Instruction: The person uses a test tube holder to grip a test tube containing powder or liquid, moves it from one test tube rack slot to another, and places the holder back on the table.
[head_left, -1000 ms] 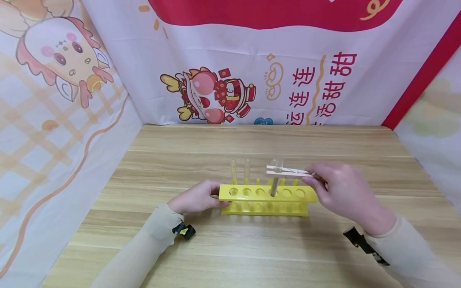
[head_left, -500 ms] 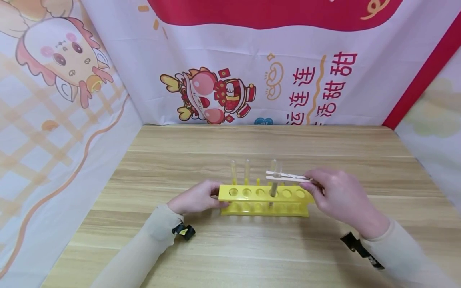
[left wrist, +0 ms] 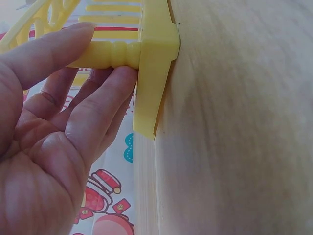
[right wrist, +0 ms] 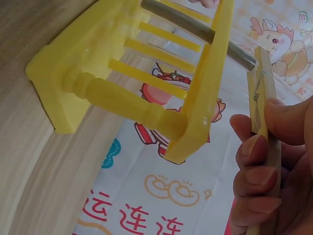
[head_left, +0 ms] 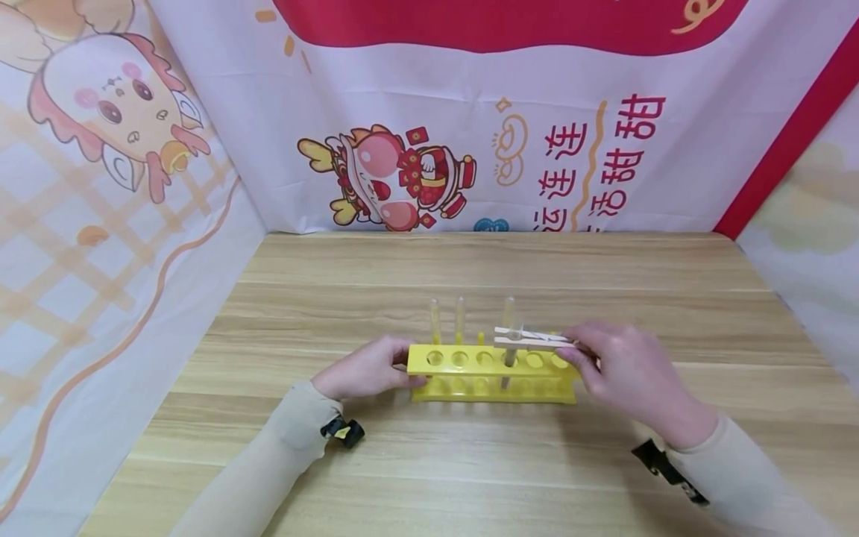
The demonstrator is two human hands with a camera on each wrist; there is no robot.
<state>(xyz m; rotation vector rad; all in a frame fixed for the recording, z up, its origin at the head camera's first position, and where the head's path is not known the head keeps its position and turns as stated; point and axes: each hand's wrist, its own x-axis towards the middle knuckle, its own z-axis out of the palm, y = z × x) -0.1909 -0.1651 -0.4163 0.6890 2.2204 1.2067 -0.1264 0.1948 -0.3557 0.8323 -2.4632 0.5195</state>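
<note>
A yellow test tube rack (head_left: 456, 368) stands on the table. My left hand (head_left: 369, 365) holds its left end; in the left wrist view, thumb and fingers are around the turned post (left wrist: 100, 55). My right hand (head_left: 627, 377) grips a wooden test tube clamp (right wrist: 263, 88) by its handle end. Near its mouth, the clamp's jaws hold a glass test tube (right wrist: 180, 22) with grey-brown contents. That tube passes down through a hole in the rack's upper shelf, its lower end visible beneath. Whether it touches the bottom shelf, I cannot tell.
Upside-down clear test tubes (head_left: 435, 321) stand on pegs along the rack's back, two at the left and one behind the clamped tube. Other holes of the upper shelf hold no tube. Printed cloth (head_left: 403, 74) hangs beyond the wooden table (head_left: 376, 276).
My right hand has lowered the clamp and test tube, so the tube sits deeper in the rack's hole. The left hand stays on the rack's end.
</note>
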